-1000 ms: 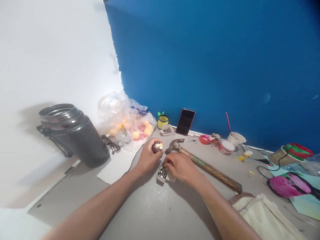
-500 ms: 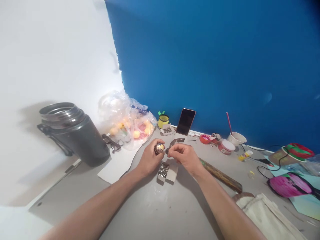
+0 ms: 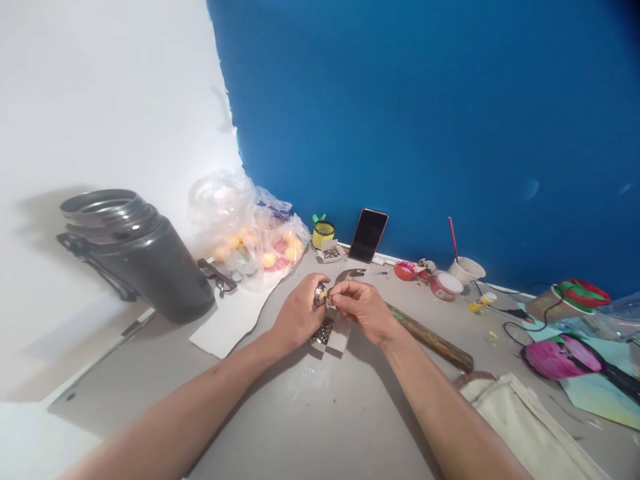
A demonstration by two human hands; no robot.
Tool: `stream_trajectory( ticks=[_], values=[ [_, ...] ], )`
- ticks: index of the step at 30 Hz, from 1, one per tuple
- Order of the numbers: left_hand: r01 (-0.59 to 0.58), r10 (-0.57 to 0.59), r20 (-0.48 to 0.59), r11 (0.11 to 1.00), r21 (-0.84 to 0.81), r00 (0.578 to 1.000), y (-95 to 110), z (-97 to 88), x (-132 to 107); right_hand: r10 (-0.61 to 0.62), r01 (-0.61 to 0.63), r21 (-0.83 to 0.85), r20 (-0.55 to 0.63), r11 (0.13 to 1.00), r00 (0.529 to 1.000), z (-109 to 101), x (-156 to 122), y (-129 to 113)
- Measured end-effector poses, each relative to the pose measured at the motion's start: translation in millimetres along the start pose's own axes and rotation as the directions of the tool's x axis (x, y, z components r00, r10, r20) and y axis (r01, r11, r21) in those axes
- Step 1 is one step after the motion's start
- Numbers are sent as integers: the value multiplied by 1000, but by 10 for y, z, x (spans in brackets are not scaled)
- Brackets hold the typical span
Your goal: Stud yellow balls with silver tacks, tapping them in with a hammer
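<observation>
Wrapped in the fingers of my left hand (image 3: pixel 300 310) is a small yellow ball (image 3: pixel 321 293), its surface partly covered with shiny metal thumbtacks. My right hand (image 3: pixel 363 308) is closed in a pinch right beside the ball; a tiny thumbtack seems to sit between thumb and forefinger, mostly hidden by them. Below the hands lies an open small box (image 3: pixel 338 342) with shiny tacks (image 3: pixel 324 331) inside, partly covered by my left hand. A hammer (image 3: pixel 433 340) with a wooden handle rests behind and to the right of my right hand.
A large dark flask (image 3: pixel 150 260) stands at the left. Behind are a plastic bag (image 3: pixel 250 233) of yellow balls, another tack box (image 3: pixel 331 253) and a leaning phone (image 3: pixel 369 235). To the right lie a paper cup (image 3: pixel 467 270), a pink painted object (image 3: pixel 565 357) and cloth (image 3: pixel 530 423).
My right hand has come closer to the ball, its fingertips now beside it. My left hand has turned the ball slightly and covers more of the box. The whole view has shifted a little.
</observation>
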State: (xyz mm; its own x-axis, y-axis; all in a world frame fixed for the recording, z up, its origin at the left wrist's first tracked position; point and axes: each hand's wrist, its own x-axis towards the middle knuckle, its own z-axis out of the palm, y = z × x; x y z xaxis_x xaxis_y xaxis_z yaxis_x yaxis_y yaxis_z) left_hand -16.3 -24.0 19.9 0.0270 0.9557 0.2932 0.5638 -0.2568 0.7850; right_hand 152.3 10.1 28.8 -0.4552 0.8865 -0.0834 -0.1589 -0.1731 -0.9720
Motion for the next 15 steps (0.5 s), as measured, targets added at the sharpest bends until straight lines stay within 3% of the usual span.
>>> stream_trajectory(
  ticks=[7, 15],
  values=[
    [65, -68, 58, 997, 51, 996, 76, -13, -20, -1, 0, -20, -36, 1000, 999, 56, 0, 9],
    [46, -60, 92, 987, 153, 994, 101, -35, -7, 39, -40, -48, -16, 998, 999, 84, -20, -4]
  ],
)
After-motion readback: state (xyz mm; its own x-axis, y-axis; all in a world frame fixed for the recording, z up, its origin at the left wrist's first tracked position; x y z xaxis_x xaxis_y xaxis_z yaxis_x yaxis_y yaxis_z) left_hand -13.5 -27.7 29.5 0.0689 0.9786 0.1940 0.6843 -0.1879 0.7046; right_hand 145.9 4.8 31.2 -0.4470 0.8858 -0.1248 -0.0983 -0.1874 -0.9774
